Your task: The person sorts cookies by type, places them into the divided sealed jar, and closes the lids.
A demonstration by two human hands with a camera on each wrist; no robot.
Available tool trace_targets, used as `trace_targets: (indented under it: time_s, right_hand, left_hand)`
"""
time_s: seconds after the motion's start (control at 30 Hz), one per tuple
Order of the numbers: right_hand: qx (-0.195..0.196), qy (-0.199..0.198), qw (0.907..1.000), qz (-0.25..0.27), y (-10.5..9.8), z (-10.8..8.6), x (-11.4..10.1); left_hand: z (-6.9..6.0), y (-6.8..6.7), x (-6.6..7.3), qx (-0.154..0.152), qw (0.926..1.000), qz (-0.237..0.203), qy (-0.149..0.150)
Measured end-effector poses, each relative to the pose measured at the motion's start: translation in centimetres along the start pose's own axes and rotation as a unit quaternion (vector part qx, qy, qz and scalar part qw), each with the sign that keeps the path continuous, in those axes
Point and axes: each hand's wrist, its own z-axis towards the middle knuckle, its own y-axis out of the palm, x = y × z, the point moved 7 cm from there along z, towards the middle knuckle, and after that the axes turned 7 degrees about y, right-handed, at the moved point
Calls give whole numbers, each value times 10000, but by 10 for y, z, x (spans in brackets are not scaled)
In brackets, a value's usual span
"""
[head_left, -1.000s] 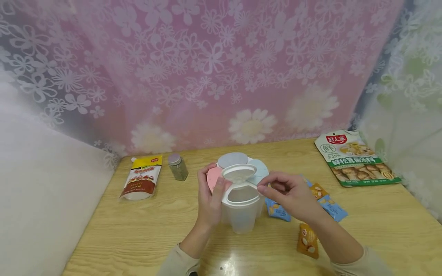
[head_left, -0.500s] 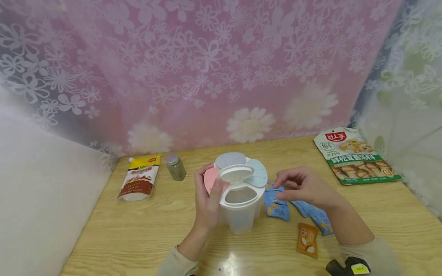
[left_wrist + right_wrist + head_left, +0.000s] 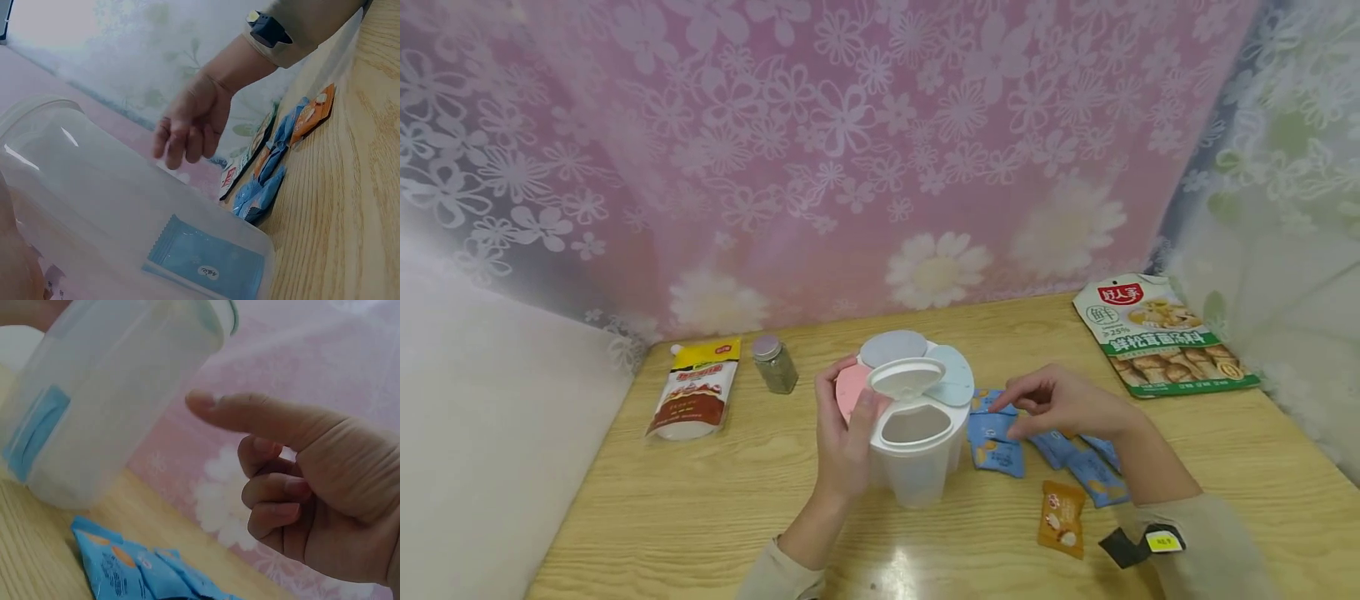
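Note:
A clear plastic storage canister [image 3: 917, 475] with several compartments stands on the table. Its pink [image 3: 853, 390], grey and pale blue flaps are down, while the front flap [image 3: 908, 379] is raised over an opening. My left hand [image 3: 844, 442] grips the canister's left side, thumb on the top near the pink flap. Through the wall, a blue snack packet [image 3: 212, 259] shows at the bottom in the left wrist view. My right hand [image 3: 1063, 408] hovers right of the canister, above several blue packets [image 3: 997, 457], its fingers loosely bent and holding nothing.
An orange-brown packet [image 3: 1062, 518] lies near the front, beside more blue packets [image 3: 1097, 477]. A green-and-white mushroom pouch [image 3: 1165, 337] lies back right. At back left are a spouted pouch [image 3: 696, 392] and a small spice jar [image 3: 775, 367]. A floral curtain [image 3: 850, 167] hangs behind.
My right hand has moved from the canister's rim to the right, over the blue packets. My left hand keeps its grip and the front flap stays raised. The head view has shifted slightly.

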Motion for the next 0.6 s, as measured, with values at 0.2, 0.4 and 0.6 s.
trace_targets:
  time_s: [0.2, 0.4, 0.6]
  right_hand:
    - [-307, 257, 9991, -135, 7, 6, 23]
    - [-505, 832, 9939, -520, 14, 12, 44]
    - [-570, 1255, 9884, -636, 20, 13, 58]
  left_hand:
    - [0, 1, -1, -101, 9998, -138, 47]
    - [1, -1, -2, -79, 9999, -62, 80]
    - [1, -3, -3, -132, 9999, -64, 26]
